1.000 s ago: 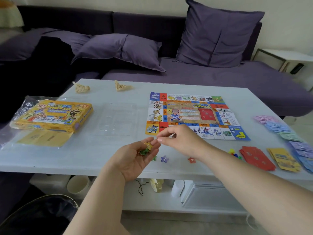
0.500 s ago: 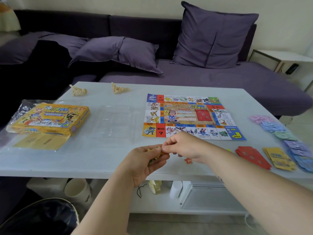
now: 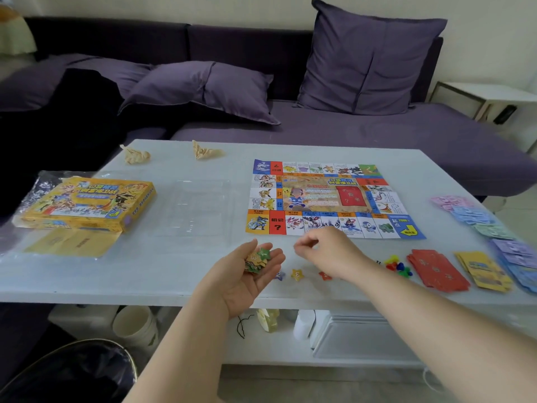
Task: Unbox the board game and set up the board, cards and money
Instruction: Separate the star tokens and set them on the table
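The board (image 3: 328, 199) lies flat mid-tabletop (image 3: 162, 271), within easy reach. At left the box (image 3: 87, 203) looks closed, and the clear tray (image 3: 200, 207) beside it seems empty. Money (image 3: 488, 225) and cards (image 3: 438, 269) lie at right. The left grip (image 3: 244, 274) cups stars (image 3: 257, 258) as stock. The right grip (image 3: 328, 251) is curled, and I cannot tell if it pinches one.

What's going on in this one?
A person is laying out a board game on a white table. The left hand, palm up, cups a small pile of star tokens. The right hand hovers beside it with fingers curled; whether it pinches anything is unclear. Three loose stars lie near the table's front edge. The board lies flat, with red cards, yellow cards and paper money to its right. The yellow box lies at the left.
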Demonstrator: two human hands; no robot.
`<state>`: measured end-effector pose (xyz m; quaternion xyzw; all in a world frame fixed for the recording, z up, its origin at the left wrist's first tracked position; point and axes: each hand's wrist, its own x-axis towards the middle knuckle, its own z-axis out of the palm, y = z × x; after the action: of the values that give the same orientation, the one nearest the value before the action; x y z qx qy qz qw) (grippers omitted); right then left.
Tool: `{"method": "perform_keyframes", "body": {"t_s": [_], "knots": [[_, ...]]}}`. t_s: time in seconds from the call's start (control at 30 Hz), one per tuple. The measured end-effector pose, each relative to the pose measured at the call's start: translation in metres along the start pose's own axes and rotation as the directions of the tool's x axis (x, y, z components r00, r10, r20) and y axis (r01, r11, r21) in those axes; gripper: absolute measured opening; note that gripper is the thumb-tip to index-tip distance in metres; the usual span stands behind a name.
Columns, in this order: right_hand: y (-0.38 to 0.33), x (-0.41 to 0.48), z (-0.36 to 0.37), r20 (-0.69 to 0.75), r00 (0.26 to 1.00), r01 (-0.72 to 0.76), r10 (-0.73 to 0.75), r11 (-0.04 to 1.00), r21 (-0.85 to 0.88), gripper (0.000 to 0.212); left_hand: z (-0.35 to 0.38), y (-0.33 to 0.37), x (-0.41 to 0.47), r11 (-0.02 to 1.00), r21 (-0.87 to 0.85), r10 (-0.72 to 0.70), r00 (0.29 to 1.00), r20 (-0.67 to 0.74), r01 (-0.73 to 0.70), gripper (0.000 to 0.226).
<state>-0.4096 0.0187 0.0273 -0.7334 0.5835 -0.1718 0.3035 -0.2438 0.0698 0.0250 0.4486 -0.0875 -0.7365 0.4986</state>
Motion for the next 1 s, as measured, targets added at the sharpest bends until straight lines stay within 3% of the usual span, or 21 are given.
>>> {"method": "perform_keyframes", "body": {"t_s": [0.1, 0.3, 0.6, 0.7, 0.77, 0.9, 1.0], "knots": [[-0.019, -0.003, -0.008, 0.025, 0.994, 0.099, -0.103, 0.989, 0.112, 0.017, 0.001, 0.001, -0.003, 1.0, 0.008, -0.025, 0.999, 0.043, 0.025, 0.024], [-0.037, -0.002, -0.005, 0.162, 0.971, 0.169, -0.176, 0.984, 0.054, 0.016, 0.001, 0.0, -0.007, 0.982, 0.174, 0.058, 0.99, 0.128, -0.08, 0.022], [-0.049, 0.015, 0.003, 0.321, 0.947, -0.092, 0.015, 0.97, 0.225, 0.007, -0.016, 0.009, -0.012, 0.942, 0.294, 0.151, 0.987, 0.057, -0.161, 0.017], [-0.045, 0.019, 0.006, 0.271, 0.961, -0.151, 0.058, 0.929, 0.338, 0.007, -0.025, 0.014, -0.013, 0.938, 0.293, 0.198, 0.98, -0.011, -0.186, 0.013], [-0.044, 0.019, 0.011, 0.229, 0.973, -0.08, 0.03, 0.974, 0.211, 0.007, -0.031, 0.017, -0.014, 0.933, 0.291, 0.237, 0.97, -0.053, -0.212, 0.013], [-0.046, 0.016, 0.029, 0.287, 0.958, 0.021, -0.026, 1.0, 0.019, 0.014, -0.037, 0.021, -0.013, 0.924, 0.312, 0.261, 0.96, -0.098, -0.219, 0.014], [-0.043, 0.02, 0.034, 0.157, 0.986, 0.06, -0.058, 0.998, -0.005, 0.012, -0.037, 0.02, -0.012, 0.926, 0.322, 0.241, 0.966, -0.094, -0.199, 0.014]]}}
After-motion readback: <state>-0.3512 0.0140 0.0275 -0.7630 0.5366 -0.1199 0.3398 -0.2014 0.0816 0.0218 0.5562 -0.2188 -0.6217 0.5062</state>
